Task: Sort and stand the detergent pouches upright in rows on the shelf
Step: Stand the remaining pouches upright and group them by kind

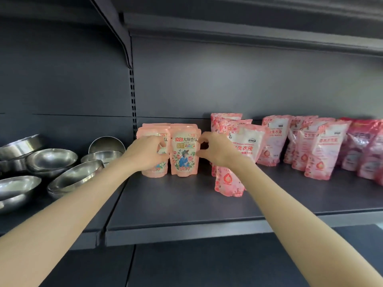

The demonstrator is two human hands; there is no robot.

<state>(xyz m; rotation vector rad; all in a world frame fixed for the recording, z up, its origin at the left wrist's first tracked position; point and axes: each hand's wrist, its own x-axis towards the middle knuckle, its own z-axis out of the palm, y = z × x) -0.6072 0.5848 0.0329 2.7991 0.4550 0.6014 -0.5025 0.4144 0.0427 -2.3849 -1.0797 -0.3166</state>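
At the left end of the dark shelf (176,204), gripping the left front pouch (154,171) with the left hand (145,154), fingers curled round its face. Pinching the right edge of the right front pouch (184,156) with the right hand (215,150). Both pale pink, upright, side by side and touching, with more of the same kind close behind. Just right of a small gap, taller floral pouches (246,141) in leaning rows; farther right, red pouches (360,146). Off left, in the next bay, stacked steel bowls (51,160).
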